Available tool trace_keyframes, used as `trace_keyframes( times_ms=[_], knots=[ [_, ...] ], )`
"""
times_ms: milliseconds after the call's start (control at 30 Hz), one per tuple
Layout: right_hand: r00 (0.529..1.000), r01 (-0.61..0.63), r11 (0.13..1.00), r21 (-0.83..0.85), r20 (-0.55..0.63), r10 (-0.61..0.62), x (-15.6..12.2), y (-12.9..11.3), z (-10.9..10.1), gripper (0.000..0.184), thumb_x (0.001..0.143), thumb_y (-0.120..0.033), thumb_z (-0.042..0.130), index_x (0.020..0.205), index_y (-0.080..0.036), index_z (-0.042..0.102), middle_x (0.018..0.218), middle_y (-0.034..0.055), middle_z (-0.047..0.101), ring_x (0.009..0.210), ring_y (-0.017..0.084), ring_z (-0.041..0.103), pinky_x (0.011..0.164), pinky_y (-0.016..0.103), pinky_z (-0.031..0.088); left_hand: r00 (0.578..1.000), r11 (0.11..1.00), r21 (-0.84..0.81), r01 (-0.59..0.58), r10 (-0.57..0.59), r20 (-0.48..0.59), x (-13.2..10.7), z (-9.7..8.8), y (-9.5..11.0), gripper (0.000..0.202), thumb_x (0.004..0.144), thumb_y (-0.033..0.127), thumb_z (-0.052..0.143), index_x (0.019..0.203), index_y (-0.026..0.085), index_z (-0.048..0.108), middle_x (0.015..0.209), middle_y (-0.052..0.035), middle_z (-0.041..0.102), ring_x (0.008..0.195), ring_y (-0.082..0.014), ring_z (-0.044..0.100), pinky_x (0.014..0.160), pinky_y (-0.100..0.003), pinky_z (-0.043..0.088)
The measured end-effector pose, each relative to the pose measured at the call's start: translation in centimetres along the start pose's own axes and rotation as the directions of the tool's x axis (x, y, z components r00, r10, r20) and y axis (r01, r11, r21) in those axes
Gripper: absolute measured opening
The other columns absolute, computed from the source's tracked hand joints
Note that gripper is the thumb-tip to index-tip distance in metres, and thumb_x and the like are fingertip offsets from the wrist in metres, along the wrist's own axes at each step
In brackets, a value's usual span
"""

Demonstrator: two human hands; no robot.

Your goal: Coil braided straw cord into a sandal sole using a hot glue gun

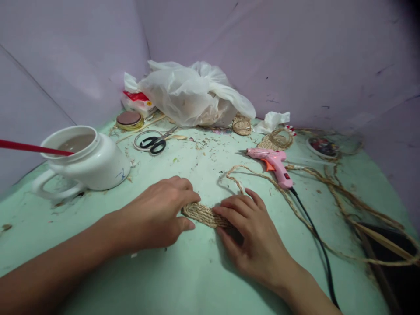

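Note:
On the green tabletop, a small oval coil of braided straw cord (202, 214) lies between both hands. My left hand (167, 210) is closed on its left end, thumb in front and fingers behind. Around its right end, my right hand (249, 236) is closed, with fingers on top and the thumb at the near edge. A loose length of straw cord (262, 173) leads from near my right fingers, loops back and runs off to the right. Behind that hand lies a pink hot glue gun (274, 162) on its side, its nozzle pointing left.
A white mug-shaped pot (108, 162) with a red stick (33, 147) stands at left. Black-handled scissors (157, 142), a round tin (130, 120) and a plastic bag (187, 94) lie toward the back wall. The black power cable (316, 240) crosses at right, near tangled cord (354, 201).

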State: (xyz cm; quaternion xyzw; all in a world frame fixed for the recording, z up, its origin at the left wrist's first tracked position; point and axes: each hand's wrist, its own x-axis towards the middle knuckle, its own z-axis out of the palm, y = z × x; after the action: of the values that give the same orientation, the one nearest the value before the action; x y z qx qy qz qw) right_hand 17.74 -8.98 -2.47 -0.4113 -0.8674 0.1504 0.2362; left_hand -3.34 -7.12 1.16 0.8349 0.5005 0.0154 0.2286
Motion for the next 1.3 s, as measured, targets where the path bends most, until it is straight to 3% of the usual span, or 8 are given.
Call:
trace_keyframes(
  times_ms=[100, 300, 567, 733, 833, 933, 1033, 1300],
  knots=[
    [0.999, -0.026, 1.000, -0.010, 0.024, 0.026, 0.1, -0.2, 0.0, 0.023, 0.073, -0.017, 0.060, 0.096, -0.018, 0.064, 0.095, 0.0061, 0.064, 0.091, 0.022, 0.053, 0.096, 0.049, 0.028, 0.999, 1.000, 0.001, -0.026, 0.026, 0.020, 0.2, 0.7, 0.4, 0.024, 0.076, 0.022, 0.059, 0.099, 0.023, 0.062, 0.097, -0.0045, 0.057, 0.093, -0.0218, 0.050, 0.082, -0.036, 0.039],
    [0.998, -0.048, 0.999, 0.006, 0.027, 0.048, 0.5, 0.0, 0.4, 0.020, 0.078, -0.019, 0.059, 0.096, -0.020, 0.066, 0.093, 0.0066, 0.066, 0.081, 0.023, 0.053, 0.071, 0.041, 0.036, 0.998, 0.998, -0.013, -0.058, 0.058, -0.005, 0.6, 1.2, 0.7, 0.017, 0.077, 0.022, 0.059, 0.092, 0.019, 0.064, 0.089, -0.0054, 0.057, 0.087, -0.0215, 0.049, 0.080, -0.037, 0.038],
    [0.998, -0.067, 0.987, 0.144, 0.010, 0.066, 0.4, 0.6, 0.7, 0.017, 0.077, -0.015, 0.059, 0.092, -0.020, 0.067, 0.090, 0.0053, 0.065, 0.081, 0.020, 0.054, 0.072, 0.037, 0.040, 0.962, 0.963, -0.021, -0.269, 0.268, -0.045, 1.5, 1.0, -1.0, 0.011, 0.078, 0.023, 0.059, 0.087, 0.020, 0.066, 0.088, -0.0034, 0.063, 0.086, -0.0188, 0.054, 0.083, -0.036, 0.034],
    [0.998, -0.051, 0.998, 0.040, -0.019, 0.052, 0.1, -0.1, 0.4, 0.028, 0.074, -0.018, 0.062, 0.101, -0.019, 0.065, 0.097, 0.0058, 0.066, 0.083, 0.022, 0.053, 0.075, 0.040, 0.037, 0.960, 0.960, -0.011, -0.280, 0.280, -0.005, 1.4, 0.7, -1.3, 0.021, 0.073, 0.035, 0.068, 0.089, 0.022, 0.066, 0.090, -0.0013, 0.062, 0.088, -0.0183, 0.054, 0.085, -0.035, 0.033],
    [0.999, -0.018, 0.999, -0.030, -0.046, 0.017, -0.1, -0.5, 0.6, 0.020, 0.077, -0.019, 0.059, 0.096, -0.021, 0.066, 0.096, 0.0045, 0.067, 0.080, 0.021, 0.053, 0.072, 0.040, 0.036, 0.959, 0.959, -0.009, -0.282, 0.282, 0.012, 1.1, 0.4, -1.4, 0.030, 0.068, 0.043, 0.071, 0.090, 0.023, 0.066, 0.091, -0.0011, 0.062, 0.089, -0.0192, 0.053, 0.086, -0.035, 0.033],
    [0.995, 0.007, 0.998, -0.056, -0.098, -0.012, -0.2, -0.6, 0.8, 0.016, 0.079, -0.016, 0.056, 0.091, -0.020, 0.067, 0.092, 0.0045, 0.067, 0.078, 0.021, 0.051, 0.069, 0.039, 0.035, 0.967, 0.967, -0.033, -0.255, 0.255, 0.020, 0.7, -0.1, -1.6, 0.017, 0.075, 0.030, 0.066, 0.091, 0.024, 0.065, 0.094, -0.0011, 0.061, 0.090, -0.0183, 0.053, 0.084, -0.033, 0.035],
    [0.988, 0.078, 0.996, -0.045, -0.130, -0.083, -0.3, -0.4, 0.9, 0.015, 0.080, -0.012, 0.057, 0.086, -0.020, 0.067, 0.087, 0.0031, 0.069, 0.076, 0.020, 0.052, 0.070, 0.039, 0.035, 0.970, 0.969, -0.053, -0.243, 0.243, 0.002, 0.5, -0.7, -2.0, 0.011, 0.078, 0.014, 0.056, 0.080, 0.021, 0.065, 0.086, -0.0003, 0.060, 0.084, -0.0150, 0.054, 0.078, -0.029, 0.038],
    [0.979, 0.161, 0.984, 0.074, -0.135, -0.150, -0.1, 0.7, 0.8, 0.025, 0.073, 0.000, 0.052, 0.080, -0.018, 0.067, 0.078, 0.0034, 0.070, 0.069, 0.017, 0.056, 0.069, 0.035, 0.044, 0.936, 0.932, -0.090, -0.350, 0.351, -0.006, 1.3, -0.3, -2.5, 0.016, 0.078, 0.010, 0.052, 0.067, 0.019, 0.060, 0.071, 0.0015, 0.062, 0.074, -0.0128, 0.053, 0.082, -0.030, 0.036]
  ],
)
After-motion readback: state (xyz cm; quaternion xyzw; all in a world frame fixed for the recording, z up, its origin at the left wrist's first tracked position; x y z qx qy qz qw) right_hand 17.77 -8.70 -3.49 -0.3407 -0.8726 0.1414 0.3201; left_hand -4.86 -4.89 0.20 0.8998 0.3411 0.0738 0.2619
